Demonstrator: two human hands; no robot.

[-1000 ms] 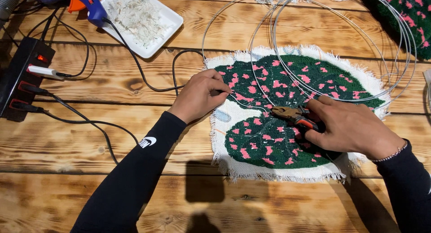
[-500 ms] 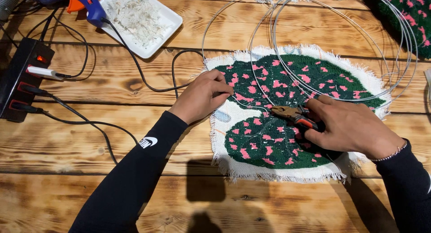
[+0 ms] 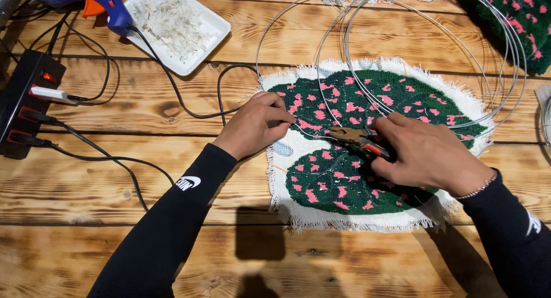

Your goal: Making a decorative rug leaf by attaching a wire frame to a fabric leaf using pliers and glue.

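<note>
A tufted piece (image 3: 367, 189) in dark green with pink spots and a frayed white fabric border lies on the wooden table (image 3: 143, 108). My left hand (image 3: 255, 125) rests at its left edge and pinches a thin silver wire (image 3: 310, 133). My right hand (image 3: 427, 152) holds pliers (image 3: 359, 138) with orange and black handles; their jaws meet the wire over the middle of the piece. Loose coils of the same wire (image 3: 436, 40) lie over its upper part.
A white tray (image 3: 175, 25) of pale fluff sits at the back left beside a blue and orange glue gun (image 3: 94, 2). A black power strip (image 3: 26, 103) with cables lies at the left edge. More green and pink tufted work (image 3: 516, 20) lies far right.
Both hands have stayed nearly in place. My left hand's fingers shifted slightly along the wire.
</note>
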